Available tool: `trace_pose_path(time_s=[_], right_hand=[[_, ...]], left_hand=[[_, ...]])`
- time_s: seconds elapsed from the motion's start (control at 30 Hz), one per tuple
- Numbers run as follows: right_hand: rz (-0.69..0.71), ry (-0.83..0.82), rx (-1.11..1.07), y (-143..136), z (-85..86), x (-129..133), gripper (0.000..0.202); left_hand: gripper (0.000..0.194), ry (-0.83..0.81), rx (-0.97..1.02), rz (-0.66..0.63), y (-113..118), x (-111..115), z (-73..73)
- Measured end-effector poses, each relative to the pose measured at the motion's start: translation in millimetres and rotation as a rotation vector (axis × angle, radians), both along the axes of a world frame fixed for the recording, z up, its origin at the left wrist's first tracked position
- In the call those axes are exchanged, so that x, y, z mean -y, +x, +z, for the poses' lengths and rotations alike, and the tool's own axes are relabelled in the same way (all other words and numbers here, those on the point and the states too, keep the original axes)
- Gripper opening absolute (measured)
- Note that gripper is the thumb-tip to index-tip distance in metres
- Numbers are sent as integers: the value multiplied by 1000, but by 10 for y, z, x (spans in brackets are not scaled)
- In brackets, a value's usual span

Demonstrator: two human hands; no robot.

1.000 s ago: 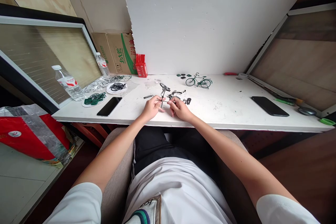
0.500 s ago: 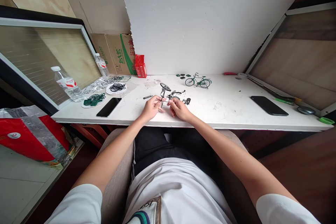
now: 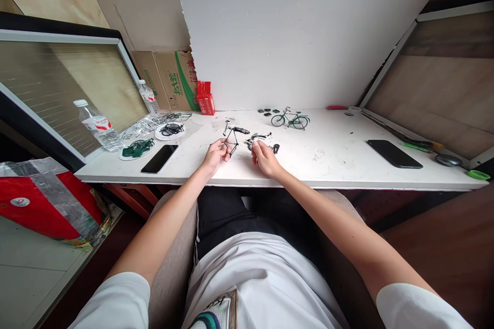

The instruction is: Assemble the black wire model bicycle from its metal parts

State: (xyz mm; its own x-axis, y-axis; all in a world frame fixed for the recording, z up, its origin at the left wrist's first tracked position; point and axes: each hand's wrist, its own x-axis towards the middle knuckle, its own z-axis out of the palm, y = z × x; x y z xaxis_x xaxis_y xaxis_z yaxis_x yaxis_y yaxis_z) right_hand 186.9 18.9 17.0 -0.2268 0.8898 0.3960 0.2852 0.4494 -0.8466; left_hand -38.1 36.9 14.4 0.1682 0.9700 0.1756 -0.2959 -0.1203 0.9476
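Note:
My left hand (image 3: 216,157) pinches a small black model bicycle frame (image 3: 233,140) above the white table. The frame is tilted, with a dark elongated part at its upper right. My right hand (image 3: 266,159) is apart from it on the right, fingers pressed together; whatever they hold, if anything, is too small to make out. Just behind that hand lie loose black bicycle parts (image 3: 262,136), partly hidden by the fingers. Farther back stands a green model bicycle (image 3: 290,120), upright on its wheels, with several small dark pieces (image 3: 267,112) to its left.
On the left are a phone (image 3: 159,158), a dish of green parts (image 3: 137,149), a dish of black parts (image 3: 170,130) and water bottles (image 3: 101,127). A red box (image 3: 206,97) stands at the back. Another phone (image 3: 394,154) and a computer mouse (image 3: 449,160) lie right.
My left hand has moved slightly left and turned the bicycle frame, so its dark elongated part now points right. My right hand has drawn away from the frame, a little to the right.

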Motion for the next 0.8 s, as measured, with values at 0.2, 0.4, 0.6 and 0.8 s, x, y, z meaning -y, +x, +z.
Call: trace_pose_path(time_s=[0.2, 0.4, 0.6, 0.8], right_hand=[[110, -76, -59, -43, 12, 12, 45], [181, -79, -117, -42, 5, 29, 47], [146, -29, -139, -30, -16, 2, 50], [82, 16, -153, -13, -33, -38, 51]], left_hand=[[35, -69, 46, -186, -42, 15, 14], [32, -60, 53, -275, -34, 32, 9], [27, -56, -1, -283, -26, 55, 15], [33, -4, -21, -304, -19, 48, -21]])
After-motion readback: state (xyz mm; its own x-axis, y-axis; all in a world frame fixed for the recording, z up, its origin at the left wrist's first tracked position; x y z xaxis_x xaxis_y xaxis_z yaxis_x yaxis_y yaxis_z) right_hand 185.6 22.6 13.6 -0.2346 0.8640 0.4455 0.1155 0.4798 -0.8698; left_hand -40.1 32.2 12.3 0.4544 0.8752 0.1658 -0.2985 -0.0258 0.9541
